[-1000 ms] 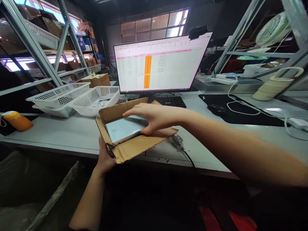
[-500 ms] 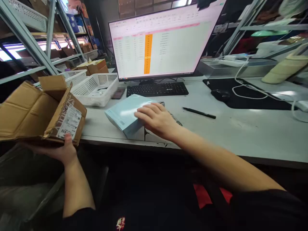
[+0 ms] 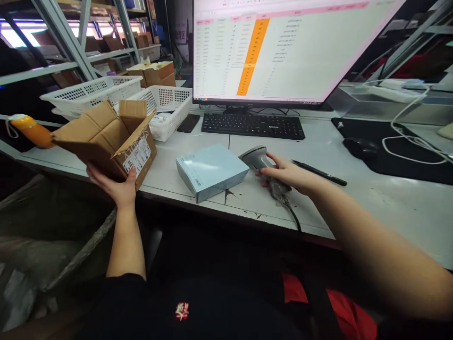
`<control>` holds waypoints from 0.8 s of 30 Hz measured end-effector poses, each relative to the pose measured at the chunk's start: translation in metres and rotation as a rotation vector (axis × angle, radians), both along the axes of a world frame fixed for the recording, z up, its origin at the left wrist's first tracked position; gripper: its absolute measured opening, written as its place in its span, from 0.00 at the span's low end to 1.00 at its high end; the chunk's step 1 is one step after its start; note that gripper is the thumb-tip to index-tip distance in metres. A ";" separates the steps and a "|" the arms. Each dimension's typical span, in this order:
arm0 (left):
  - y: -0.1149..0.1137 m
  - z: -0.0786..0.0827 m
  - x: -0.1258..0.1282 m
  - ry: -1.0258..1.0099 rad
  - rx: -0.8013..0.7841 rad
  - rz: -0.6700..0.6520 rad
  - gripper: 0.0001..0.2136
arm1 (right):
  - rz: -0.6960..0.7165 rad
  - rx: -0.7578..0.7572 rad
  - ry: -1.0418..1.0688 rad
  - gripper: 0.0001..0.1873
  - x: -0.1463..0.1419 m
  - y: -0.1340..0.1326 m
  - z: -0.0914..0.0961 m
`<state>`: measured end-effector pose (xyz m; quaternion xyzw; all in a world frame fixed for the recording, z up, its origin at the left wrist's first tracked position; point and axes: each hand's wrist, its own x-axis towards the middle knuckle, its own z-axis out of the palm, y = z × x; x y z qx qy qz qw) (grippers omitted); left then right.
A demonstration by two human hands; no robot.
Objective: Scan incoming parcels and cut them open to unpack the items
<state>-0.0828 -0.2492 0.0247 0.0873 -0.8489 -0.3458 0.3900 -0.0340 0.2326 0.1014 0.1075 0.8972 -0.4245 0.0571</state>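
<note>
My left hand (image 3: 113, 188) holds an open cardboard box (image 3: 106, 138) from below at the desk's front left; a white shipping label shows on its side. A pale blue flat box (image 3: 210, 171) lies on the desk near the front edge. Just right of it, my right hand (image 3: 288, 175) closes around the handle of a grey barcode scanner (image 3: 255, 157) lying on the desk, its cable trailing over the edge.
A black pen (image 3: 320, 173) lies right of my hand. Behind are a black keyboard (image 3: 253, 125), a monitor (image 3: 283, 47) with a spreadsheet, a phone (image 3: 188, 123), white baskets (image 3: 106, 89), a mouse (image 3: 361, 147) on a black mat, and an orange bottle (image 3: 30, 131) at left.
My right hand left the blue box and moved right onto the scanner. My left hand brought the cardboard box up and nearer the desk.
</note>
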 end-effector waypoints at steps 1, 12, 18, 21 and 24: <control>0.004 -0.002 -0.006 0.066 0.020 0.036 0.60 | -0.010 -0.155 -0.062 0.48 -0.001 0.001 -0.001; 0.000 -0.015 -0.022 0.264 0.047 0.019 0.60 | 0.335 -0.314 -0.053 0.29 0.071 -0.041 0.087; 0.002 -0.011 -0.019 0.212 0.069 0.006 0.61 | 0.514 -0.238 -0.031 0.31 0.096 -0.073 0.103; 0.001 -0.011 -0.018 0.218 0.083 -0.009 0.63 | 0.498 -0.269 -0.015 0.34 0.098 -0.072 0.103; 0.001 -0.016 -0.017 0.191 0.147 -0.030 0.68 | 0.356 -0.284 0.011 0.36 0.093 -0.059 0.100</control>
